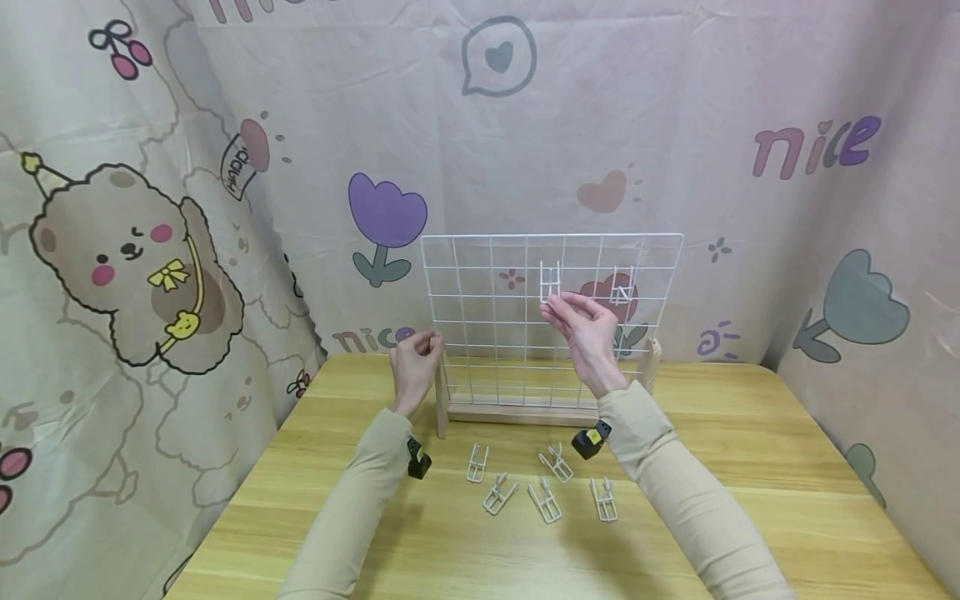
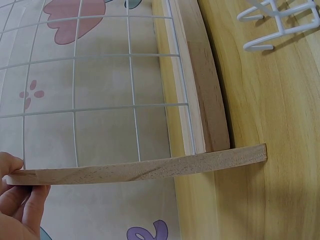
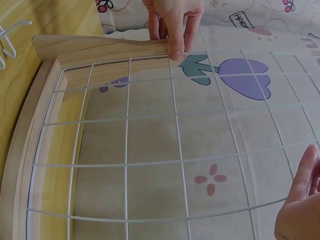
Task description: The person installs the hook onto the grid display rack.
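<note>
A white wire grid panel stands upright in a wooden stand. My left hand pinches the top end of the stand's left side post, thumb on one face and fingers on the other. Higher up, my right hand pinches the lower end of a white wire hook, which overlaps the upper middle of the grid. The right wrist view shows the right hand only at its edge, with the hook out of sight. A second wire hook hangs at the grid's upper right.
Several more white wire hooks lie on the wooden table in front of the stand, among them one at the left and one at the right. A printed curtain hangs behind the table and along its sides.
</note>
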The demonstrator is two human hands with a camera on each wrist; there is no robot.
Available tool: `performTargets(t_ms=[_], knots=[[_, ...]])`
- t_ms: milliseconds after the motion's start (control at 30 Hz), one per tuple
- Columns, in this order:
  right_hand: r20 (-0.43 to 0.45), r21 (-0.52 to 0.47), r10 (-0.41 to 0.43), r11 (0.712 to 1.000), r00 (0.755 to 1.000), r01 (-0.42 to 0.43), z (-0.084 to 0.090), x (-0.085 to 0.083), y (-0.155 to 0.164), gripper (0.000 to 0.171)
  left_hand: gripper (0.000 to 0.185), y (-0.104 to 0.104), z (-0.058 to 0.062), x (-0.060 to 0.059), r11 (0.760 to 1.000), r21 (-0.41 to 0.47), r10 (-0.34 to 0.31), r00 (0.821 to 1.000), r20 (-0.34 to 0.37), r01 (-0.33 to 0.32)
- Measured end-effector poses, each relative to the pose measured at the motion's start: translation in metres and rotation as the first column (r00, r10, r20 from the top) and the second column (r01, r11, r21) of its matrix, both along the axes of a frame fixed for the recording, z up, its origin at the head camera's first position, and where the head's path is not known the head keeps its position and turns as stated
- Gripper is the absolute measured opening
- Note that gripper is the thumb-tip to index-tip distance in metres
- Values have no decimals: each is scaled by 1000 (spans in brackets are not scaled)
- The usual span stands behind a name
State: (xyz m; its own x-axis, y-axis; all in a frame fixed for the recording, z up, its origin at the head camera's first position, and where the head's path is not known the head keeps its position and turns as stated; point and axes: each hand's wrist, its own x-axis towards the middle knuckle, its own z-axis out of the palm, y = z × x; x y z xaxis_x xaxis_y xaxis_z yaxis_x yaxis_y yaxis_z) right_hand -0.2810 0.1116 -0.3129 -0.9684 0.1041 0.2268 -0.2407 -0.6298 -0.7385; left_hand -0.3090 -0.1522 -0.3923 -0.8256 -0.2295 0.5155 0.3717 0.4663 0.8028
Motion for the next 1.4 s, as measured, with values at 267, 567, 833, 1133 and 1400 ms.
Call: performTargets(t_ms=[267,567,833,1133,1400], knots=[[2,16,10,1000,1000,-10,-2,0,1,9,28,0,1,2,1000,-3,7,1000,-2,-7],[5,48,38,998,999,-38,-3,0,2,23,27,1,1,2,1000,-8,18,1000,-17,-18],[12,60,66,996,998,-67,-2,0,4,22,27,1,1,1,1000,-5,18,1000,-17,-18],[51,70,104,992,993,-108,-5,2,9,14,26,1,0,1,1000,-7,23,999,-23,-23],[51,56,127,990,991,-130,-10,2,14,18,25,1,-1,0,999,-16,29,999,-29,-29]])
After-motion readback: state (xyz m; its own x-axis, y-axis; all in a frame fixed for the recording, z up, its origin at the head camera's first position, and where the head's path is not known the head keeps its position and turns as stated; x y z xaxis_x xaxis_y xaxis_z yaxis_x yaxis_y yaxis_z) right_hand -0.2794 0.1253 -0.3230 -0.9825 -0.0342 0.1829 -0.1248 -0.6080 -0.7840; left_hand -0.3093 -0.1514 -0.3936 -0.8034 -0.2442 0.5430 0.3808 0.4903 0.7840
